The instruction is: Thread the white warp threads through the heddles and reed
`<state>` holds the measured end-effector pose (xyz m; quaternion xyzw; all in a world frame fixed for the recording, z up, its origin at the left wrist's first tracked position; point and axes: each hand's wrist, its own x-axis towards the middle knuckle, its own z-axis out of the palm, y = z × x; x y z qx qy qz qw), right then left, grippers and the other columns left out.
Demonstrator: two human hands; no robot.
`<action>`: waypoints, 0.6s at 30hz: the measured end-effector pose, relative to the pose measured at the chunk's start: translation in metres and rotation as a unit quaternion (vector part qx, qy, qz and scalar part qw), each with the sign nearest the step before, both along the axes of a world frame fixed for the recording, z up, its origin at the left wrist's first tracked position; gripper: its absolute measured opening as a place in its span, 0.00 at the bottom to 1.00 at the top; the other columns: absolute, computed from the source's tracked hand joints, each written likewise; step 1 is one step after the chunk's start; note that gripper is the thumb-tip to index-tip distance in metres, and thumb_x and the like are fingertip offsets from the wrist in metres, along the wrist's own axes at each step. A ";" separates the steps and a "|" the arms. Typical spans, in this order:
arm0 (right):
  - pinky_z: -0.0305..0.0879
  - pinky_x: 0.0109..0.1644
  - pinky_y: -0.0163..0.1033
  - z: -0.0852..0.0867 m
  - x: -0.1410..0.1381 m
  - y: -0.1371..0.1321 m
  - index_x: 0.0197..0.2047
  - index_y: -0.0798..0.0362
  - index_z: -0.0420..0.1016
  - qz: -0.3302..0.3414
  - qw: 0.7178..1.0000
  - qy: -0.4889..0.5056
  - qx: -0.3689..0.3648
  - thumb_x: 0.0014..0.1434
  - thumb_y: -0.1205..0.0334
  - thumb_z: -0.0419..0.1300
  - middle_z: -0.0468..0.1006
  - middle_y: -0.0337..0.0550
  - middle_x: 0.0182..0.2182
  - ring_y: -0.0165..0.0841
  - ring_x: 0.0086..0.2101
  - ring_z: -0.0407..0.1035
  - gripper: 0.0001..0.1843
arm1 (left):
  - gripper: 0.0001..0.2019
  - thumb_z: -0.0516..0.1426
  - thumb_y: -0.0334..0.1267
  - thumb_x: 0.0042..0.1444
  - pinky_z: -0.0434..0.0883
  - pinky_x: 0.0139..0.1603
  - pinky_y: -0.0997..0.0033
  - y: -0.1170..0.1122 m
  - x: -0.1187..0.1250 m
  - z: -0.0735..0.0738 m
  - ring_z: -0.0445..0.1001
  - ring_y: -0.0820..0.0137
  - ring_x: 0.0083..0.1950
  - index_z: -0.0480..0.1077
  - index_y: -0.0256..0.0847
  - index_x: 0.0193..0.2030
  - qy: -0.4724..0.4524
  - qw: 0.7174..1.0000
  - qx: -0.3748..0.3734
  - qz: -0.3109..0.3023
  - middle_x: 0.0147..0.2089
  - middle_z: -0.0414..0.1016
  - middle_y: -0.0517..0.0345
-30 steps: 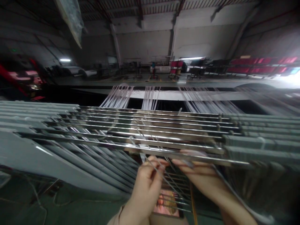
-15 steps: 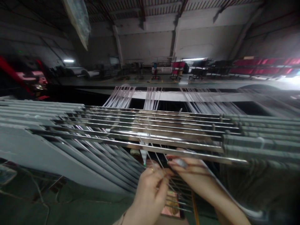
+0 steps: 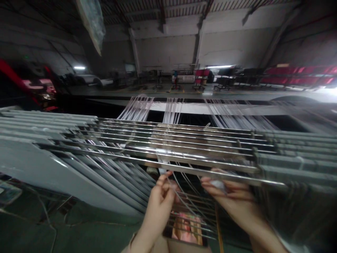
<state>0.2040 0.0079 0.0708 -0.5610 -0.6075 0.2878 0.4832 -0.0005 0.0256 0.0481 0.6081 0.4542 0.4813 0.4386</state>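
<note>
My left hand [image 3: 162, 196] is just below the front metal bar [image 3: 184, 167], its thumb and forefinger brought together at the white threads [image 3: 181, 186]. The strands hang down past the fingertips and run toward the lower right. To the right, my right hand [image 3: 231, 198] sits under the same bar with its fingers curled in. A small white piece [image 3: 219, 185] shows at those fingers; blur hides whether it is held or wrapped on a finger. Behind my left fingertips, a white strip [image 3: 162, 156] hangs over a round rod.
Stacked grey heddle frames [image 3: 79, 179] fan out at left, and dense grey heddles [image 3: 295, 200] fill the right. Below my hands lies a lit phone screen [image 3: 186, 228] behind thin rods. White warp bundles [image 3: 138, 109] stretch across the back. A plastic sheet [image 3: 92, 21] hangs overhead.
My hands have moved apart: the left one up and to the left, the right one to the right. More of the phone screen shows between them.
</note>
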 end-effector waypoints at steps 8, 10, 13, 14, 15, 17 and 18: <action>0.78 0.43 0.43 0.020 -0.023 0.002 0.28 0.41 0.84 0.004 0.997 -0.078 -0.013 0.49 0.53 0.64 0.84 0.39 0.32 0.42 0.36 0.79 0.07 | 0.13 0.49 0.27 0.61 0.71 0.44 0.68 -0.027 0.005 0.009 0.76 0.65 0.41 0.75 0.40 0.42 0.133 0.961 0.223 -0.096 0.38 0.79 0.52; 0.78 0.41 0.40 0.019 -0.019 0.001 0.27 0.43 0.84 -0.014 0.997 -0.077 -0.008 0.48 0.54 0.67 0.84 0.39 0.32 0.41 0.36 0.79 0.04 | 0.13 0.48 0.26 0.61 0.71 0.44 0.69 -0.029 0.003 0.000 0.75 0.66 0.42 0.73 0.39 0.43 0.147 0.962 0.223 -0.059 0.40 0.77 0.52; 0.78 0.44 0.42 0.012 -0.012 -0.005 0.30 0.45 0.83 -0.052 0.997 -0.065 0.005 0.50 0.52 0.67 0.84 0.41 0.34 0.42 0.37 0.79 0.08 | 0.12 0.48 0.25 0.63 0.70 0.50 0.70 -0.029 -0.004 -0.015 0.74 0.68 0.48 0.70 0.40 0.45 0.138 0.962 0.236 -0.017 0.45 0.76 0.51; 0.76 0.48 0.46 0.008 -0.010 -0.007 0.32 0.45 0.83 -0.070 0.996 -0.057 0.011 0.51 0.49 0.66 0.84 0.42 0.35 0.43 0.38 0.78 0.10 | 0.12 0.49 0.25 0.62 0.70 0.51 0.71 -0.029 -0.006 -0.018 0.74 0.68 0.48 0.69 0.41 0.46 0.136 0.961 0.238 -0.023 0.45 0.76 0.53; 0.74 0.52 0.51 0.005 -0.009 -0.009 0.33 0.45 0.83 -0.086 0.995 -0.050 0.014 0.52 0.46 0.65 0.83 0.43 0.36 0.45 0.41 0.77 0.13 | 0.11 0.50 0.26 0.62 0.70 0.49 0.72 -0.029 -0.008 -0.020 0.75 0.69 0.47 0.69 0.42 0.46 0.129 0.963 0.233 -0.029 0.44 0.76 0.54; 0.69 0.56 0.55 -0.001 -0.010 -0.013 0.34 0.44 0.83 -0.114 0.992 -0.031 0.035 0.53 0.43 0.63 0.83 0.43 0.37 0.46 0.43 0.76 0.16 | 0.10 0.51 0.27 0.63 0.71 0.49 0.73 -0.028 -0.008 -0.020 0.75 0.70 0.47 0.69 0.44 0.46 0.116 0.971 0.209 -0.029 0.44 0.77 0.57; 0.69 0.56 0.55 -0.003 -0.010 -0.014 0.34 0.43 0.82 -0.127 0.990 -0.024 0.054 0.53 0.42 0.63 0.83 0.41 0.36 0.45 0.42 0.76 0.15 | 0.11 0.51 0.28 0.63 0.70 0.51 0.72 -0.027 -0.008 -0.019 0.74 0.70 0.50 0.69 0.44 0.47 0.111 0.974 0.198 -0.016 0.47 0.76 0.56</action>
